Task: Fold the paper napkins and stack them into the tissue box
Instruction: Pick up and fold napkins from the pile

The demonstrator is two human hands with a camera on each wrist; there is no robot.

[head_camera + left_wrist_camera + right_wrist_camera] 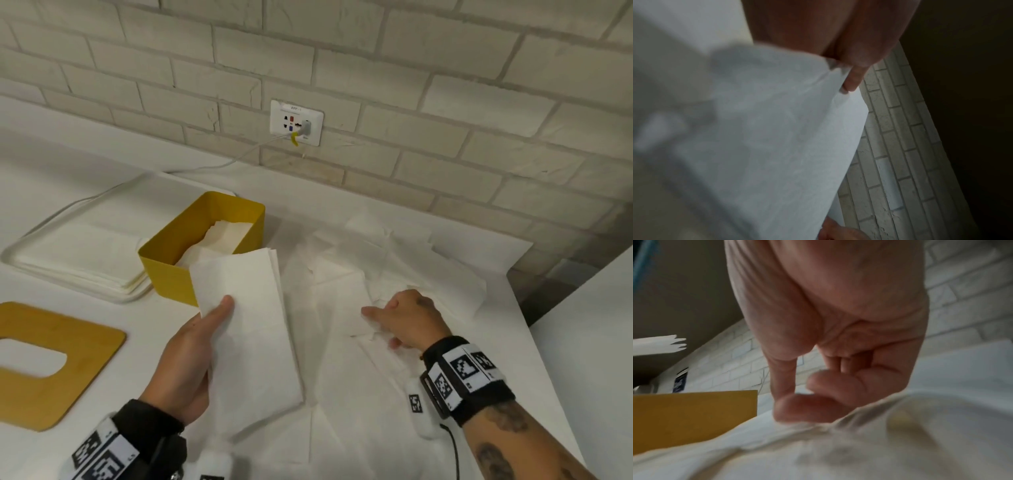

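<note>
The left hand [191,356] grips a folded bundle of napkins [246,329], thumb on top, just in front of the open yellow tissue box [171,274], which already has some folded napkins inside, while the right hand [404,320] pinches a corner of a loose napkin [342,301] among others spread on the white worktop [534,377]. These napkins look thin, light and limp, quick to crease or tear, so they are best taken by an edge or corner with light pressure. A pale brick wall [445,68] with a socket [296,122] backs the worktop, and the box's wooden lid [51,370] lies at the left.
</note>
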